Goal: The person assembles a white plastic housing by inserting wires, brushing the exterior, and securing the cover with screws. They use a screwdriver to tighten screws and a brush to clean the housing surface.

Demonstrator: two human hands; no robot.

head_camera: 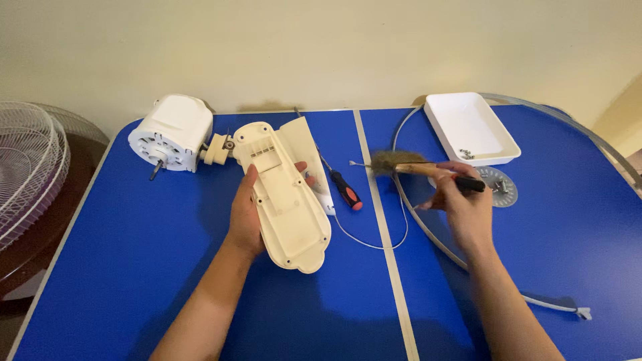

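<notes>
My left hand (pixel 246 215) grips the cream plastic base cover (pixel 284 194) of a fan body, tilted up off the blue table (pixel 167 254). The cover joins by a hinge to the white fan motor housing (pixel 170 132) lying at the back left. My right hand (pixel 461 200) holds a wooden-handled brush (pixel 401 164) with its bristles pointing left, above the table and apart from the cover. A screwdriver with a black and red handle (pixel 346 189) lies between the two hands.
A white tray (pixel 471 127) with small screws stands at the back right, with a round grey plastic disc (pixel 498 184) beside it. A thin metal ring (pixel 414 220) and a white cord curve across the table's right half. Fan guard grilles (pixel 30 164) rest off the left edge.
</notes>
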